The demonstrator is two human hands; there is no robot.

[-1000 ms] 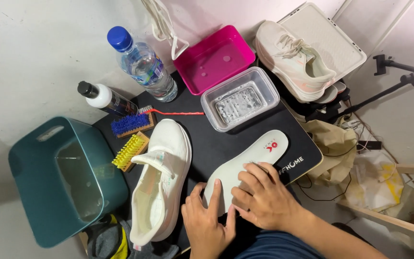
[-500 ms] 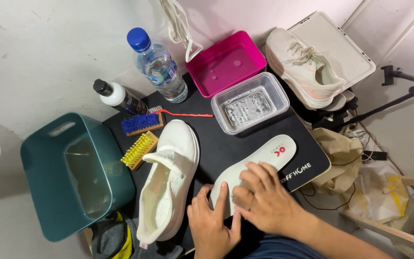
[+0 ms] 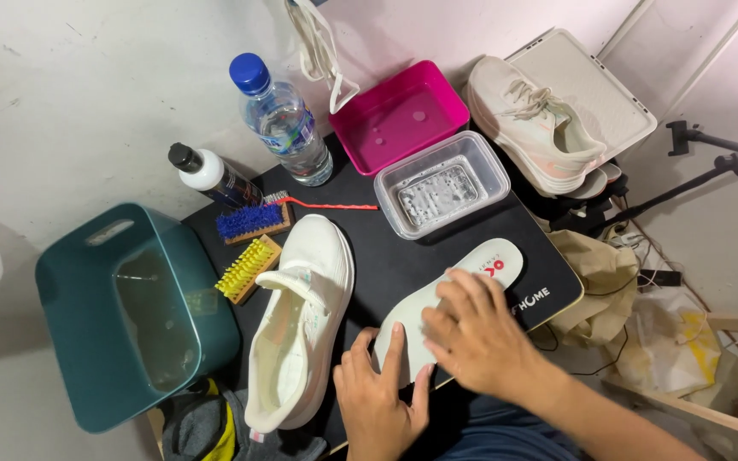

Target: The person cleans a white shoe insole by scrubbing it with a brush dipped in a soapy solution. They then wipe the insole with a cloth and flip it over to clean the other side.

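On the black counter (image 3: 403,256), we press both hands flat on a white insole (image 3: 450,294). Left hand (image 3: 379,393) and right hand (image 3: 471,333) lie released, grasping nothing. At nine o'clock sits a white shoe (image 3: 301,320).

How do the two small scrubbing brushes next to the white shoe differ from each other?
The blue brush has dark blue bristles, while the yellow brush has bright yellow ones. The blue brush lies farther from the person, by the small bottle; the yellow brush lies nearer, between the teal tub and the white shoe. Both have pale wooden backs, and no hand touches either.

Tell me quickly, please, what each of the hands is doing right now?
Left hand: open, fingers flat on the white insole, gripping nothing.
Right hand: open, palm down on the same insole, gripping nothing.
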